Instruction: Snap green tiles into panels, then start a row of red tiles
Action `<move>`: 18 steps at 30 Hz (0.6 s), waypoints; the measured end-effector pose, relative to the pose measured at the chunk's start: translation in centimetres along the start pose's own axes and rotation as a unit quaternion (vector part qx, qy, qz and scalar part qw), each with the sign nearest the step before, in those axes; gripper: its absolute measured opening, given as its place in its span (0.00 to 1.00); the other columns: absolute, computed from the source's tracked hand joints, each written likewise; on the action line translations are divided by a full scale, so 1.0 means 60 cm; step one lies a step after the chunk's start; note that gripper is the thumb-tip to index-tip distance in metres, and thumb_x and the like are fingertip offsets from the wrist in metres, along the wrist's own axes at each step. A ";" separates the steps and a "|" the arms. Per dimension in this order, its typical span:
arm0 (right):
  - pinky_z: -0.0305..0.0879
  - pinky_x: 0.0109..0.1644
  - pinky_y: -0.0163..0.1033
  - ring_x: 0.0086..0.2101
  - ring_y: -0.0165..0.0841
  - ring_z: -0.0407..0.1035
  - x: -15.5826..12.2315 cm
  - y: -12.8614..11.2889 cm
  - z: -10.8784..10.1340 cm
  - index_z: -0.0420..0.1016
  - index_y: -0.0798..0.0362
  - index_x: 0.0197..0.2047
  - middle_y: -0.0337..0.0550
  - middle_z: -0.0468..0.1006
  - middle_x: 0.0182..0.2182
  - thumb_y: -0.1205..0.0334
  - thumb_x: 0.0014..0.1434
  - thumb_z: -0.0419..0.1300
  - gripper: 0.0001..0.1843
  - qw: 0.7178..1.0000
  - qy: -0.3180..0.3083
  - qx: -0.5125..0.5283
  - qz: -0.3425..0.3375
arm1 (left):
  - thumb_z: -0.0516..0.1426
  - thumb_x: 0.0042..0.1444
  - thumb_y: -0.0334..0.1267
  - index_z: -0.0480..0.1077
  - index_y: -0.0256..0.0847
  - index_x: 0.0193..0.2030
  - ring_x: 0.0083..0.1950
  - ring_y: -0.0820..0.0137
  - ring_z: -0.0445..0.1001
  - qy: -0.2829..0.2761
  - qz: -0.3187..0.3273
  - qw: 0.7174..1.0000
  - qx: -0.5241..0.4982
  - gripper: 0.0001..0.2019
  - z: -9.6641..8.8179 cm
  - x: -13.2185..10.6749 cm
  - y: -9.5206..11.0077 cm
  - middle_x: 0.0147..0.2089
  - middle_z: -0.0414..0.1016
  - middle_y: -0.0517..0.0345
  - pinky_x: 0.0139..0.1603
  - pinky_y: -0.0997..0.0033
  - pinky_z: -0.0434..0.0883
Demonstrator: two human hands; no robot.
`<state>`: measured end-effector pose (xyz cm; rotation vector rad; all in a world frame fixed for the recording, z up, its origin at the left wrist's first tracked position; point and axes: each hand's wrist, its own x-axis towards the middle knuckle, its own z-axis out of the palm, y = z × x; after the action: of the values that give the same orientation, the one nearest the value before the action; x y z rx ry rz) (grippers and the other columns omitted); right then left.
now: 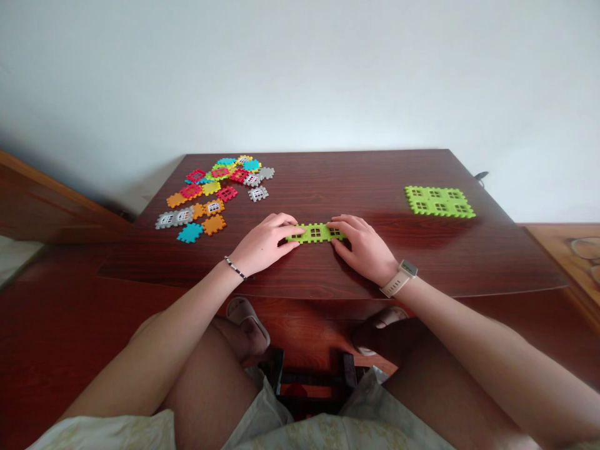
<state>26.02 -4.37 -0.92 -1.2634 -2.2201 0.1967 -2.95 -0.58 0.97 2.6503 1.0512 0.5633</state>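
A short strip of joined lime-green window tiles (pixel 315 232) lies flat near the middle of the dark wooden table (pixel 328 181). My left hand (pixel 265 242) is curled over the strip's left end, fingers and thumb pinching it. My right hand (pixel 363 245), with a pale watch on its wrist, presses on the strip's right end, fingers bent over the tile there. A larger flat panel of green tiles (pixel 439 201) rests apart at the table's right side.
A loose heap of coloured interlocking tiles (pixel 215 187), red, orange, yellow, teal and grey, spreads over the table's far left corner. A white wall stands behind the table. My knees and sandalled feet show below the near edge.
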 end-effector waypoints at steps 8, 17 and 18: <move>0.71 0.69 0.63 0.62 0.54 0.74 0.000 -0.002 0.000 0.79 0.53 0.62 0.58 0.81 0.62 0.64 0.72 0.61 0.18 1.000 0.002 0.001 0.001 | 0.62 0.72 0.37 0.82 0.46 0.62 0.63 0.55 0.76 0.000 0.001 1.000 0.001 0.15 -0.001 -0.001 0.000 0.63 0.77 0.47 0.69 0.49 0.75; 0.71 0.69 0.62 0.63 0.54 0.74 0.000 0.000 0.001 0.79 0.53 0.62 0.58 0.81 0.62 0.64 0.72 0.61 0.18 1.000 0.001 -0.003 0.002 | 0.62 0.72 0.36 0.81 0.45 0.62 0.62 0.55 0.76 0.002 0.003 1.000 0.005 0.15 0.002 -0.001 -0.001 0.63 0.77 0.47 0.69 0.48 0.75; 0.71 0.69 0.62 0.63 0.54 0.73 0.000 0.000 0.000 0.79 0.52 0.62 0.58 0.80 0.62 0.64 0.72 0.61 0.18 1.000 0.001 -0.003 0.002 | 0.62 0.72 0.36 0.81 0.44 0.62 0.62 0.55 0.76 0.002 0.002 1.000 0.006 0.15 0.002 0.000 0.000 0.63 0.77 0.47 0.69 0.48 0.75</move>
<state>25.99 -4.36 -0.94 -1.2713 -2.2186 0.1902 -2.94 -0.59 0.87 2.6629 1.0525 0.5656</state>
